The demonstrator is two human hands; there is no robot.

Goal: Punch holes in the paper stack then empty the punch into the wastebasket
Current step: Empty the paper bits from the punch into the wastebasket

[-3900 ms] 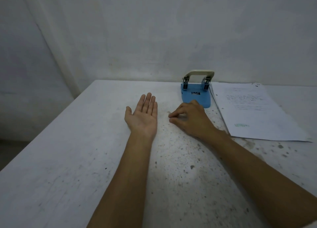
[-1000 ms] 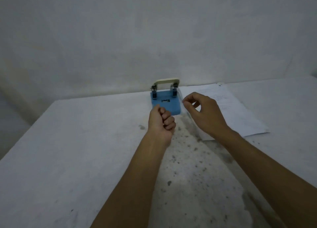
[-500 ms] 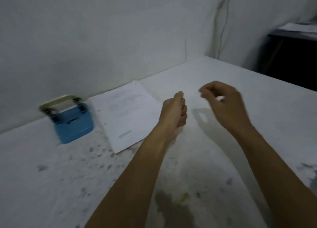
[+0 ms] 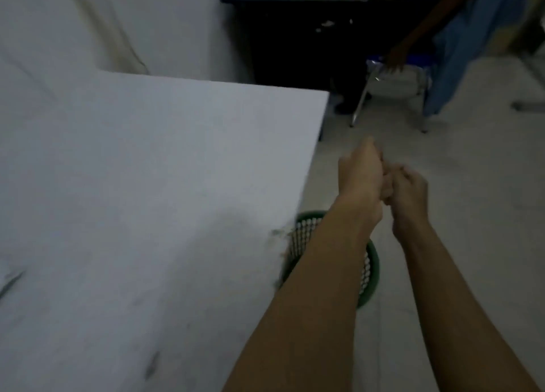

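Both hands have swung off the worktop (image 4: 141, 185) and out to its right side since half a second back, and the punch and paper stack have dropped out of view completely, so presumably they're sitting somewhere off to the left on that surface. Right now the left hand (image 4: 358, 179) is curled into a closed fist and the right hand (image 4: 410, 195) is pressed up against it, fingers (image 4: 396, 175) bent in and pinched. Whether either one actually has paper bits in it, I can't tell; it's blurry and nothing pokes out. The green mesh wastebasket (image 4: 373, 276) sits on the floor just beside the worktop edge, mostly hidden under the left forearm. The catch, as I see it: the fists look like they're further out than the basket, not over it, so opening up here would likely scatter anything small across the floor. Also, the mesh holes might let small chads fall straight through. Somebody else's arm is reaching toward a chair in the background, well apart from all this.
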